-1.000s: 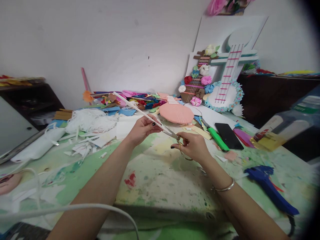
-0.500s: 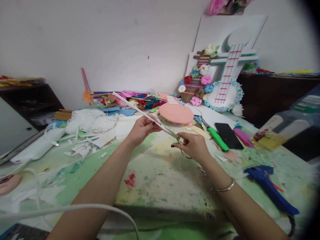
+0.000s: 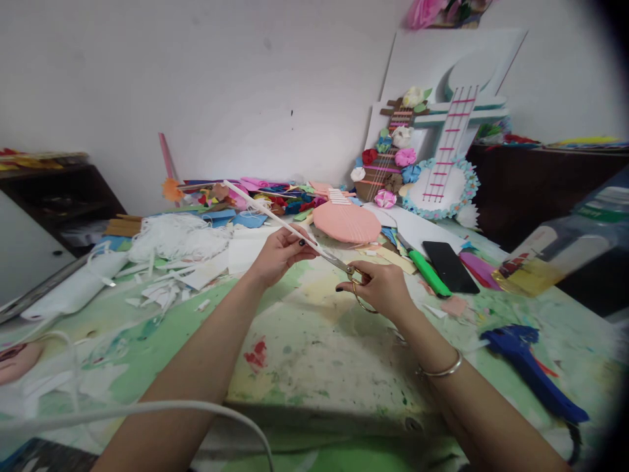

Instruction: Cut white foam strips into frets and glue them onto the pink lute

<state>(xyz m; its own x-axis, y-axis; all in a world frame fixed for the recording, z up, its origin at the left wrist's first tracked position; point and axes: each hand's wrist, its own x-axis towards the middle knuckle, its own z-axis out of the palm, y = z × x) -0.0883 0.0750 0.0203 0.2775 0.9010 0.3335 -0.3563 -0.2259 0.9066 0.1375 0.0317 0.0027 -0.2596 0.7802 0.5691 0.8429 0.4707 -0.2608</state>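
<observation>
My left hand pinches a thin white strip that slants up and away to the left. My right hand grips a pair of scissors, thumb and fingers at the gold-coloured handles. The scissor blades point left and meet the near end of the strip beside my left fingertips. Whether the blades are apart or closed on the strip is too small to make out. Behind the hands lies a pink paper-covered round instrument model with pale strings.
White string and paper scraps lie at left. A green cutter, a black phone, a bottle and a blue glue gun are at right. A white cable crosses the near left.
Almost nothing differs. Both hands, the strip and the scissors keep nearly the same place.
</observation>
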